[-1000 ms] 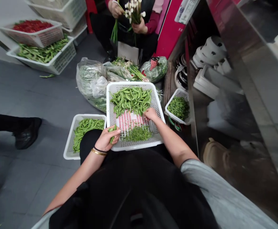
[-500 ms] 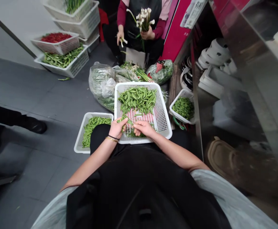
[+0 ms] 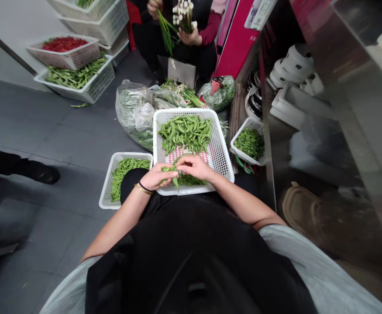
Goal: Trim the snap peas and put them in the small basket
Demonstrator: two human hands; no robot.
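Note:
Both my hands meet low over a white plastic mesh basket (image 3: pixel 221 150), which rests against my lap. My left hand (image 3: pixel 158 176) and my right hand (image 3: pixel 194 167) are closed together on a green pea pod (image 3: pixel 175 173), with its end hanging down between them. Behind them, a heap of green pea pods (image 3: pixel 184 134) fills the basket's far half. Fine green trimmings (image 3: pixel 191 180) lie under my hands. Part of the basket's red-and-white liner (image 3: pixel 186 156) shows between the heap and my hands. To my left, a smaller white basket (image 3: pixel 107 185) holds more pods (image 3: pixel 128 171).
Plastic bags of greens (image 3: pixel 135 111) lie beyond the basket, near a seated person (image 3: pixel 174 48) holding white-tipped stalks. Stacked baskets (image 3: pixel 92 22) and a basket of red chillies (image 3: pixel 63 50) stand back left. A small basket of greens (image 3: pixel 249 144) and a steel unit (image 3: pixel 335 131) are right; a shoe (image 3: pixel 40 172) is left.
My hands have drawn closer together and now close on the pod above the basket. The seated person's hands have lifted the stalks higher, and the whole view has shifted slightly.

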